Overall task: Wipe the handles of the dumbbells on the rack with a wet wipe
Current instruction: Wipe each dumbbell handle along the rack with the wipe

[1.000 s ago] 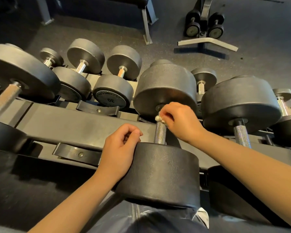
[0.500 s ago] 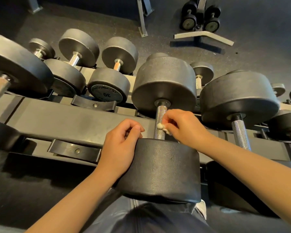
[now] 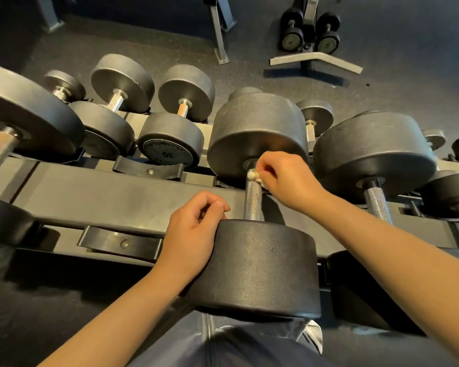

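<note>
Right now the right hand (image 3: pixel 289 185) is pinching a small crumpled wet wipe (image 3: pixel 253 176) against the far end of the knurled handle (image 3: pixel 252 200) of the large dumbbell (image 3: pixel 257 266) sitting on the rack (image 3: pixel 112 197), just below the far weight head; that grip is clenched on the wipe. Beside it, the left hand (image 3: pixel 191 234) is resting on the edge of the near weight head, its fingers loosely curled and grasping nothing. Another big dumbbell (image 3: pixel 374 154) is lying to the right, and smaller dumbbells (image 3: pixel 170 144) are sitting on the lower tier at the left.
</note>
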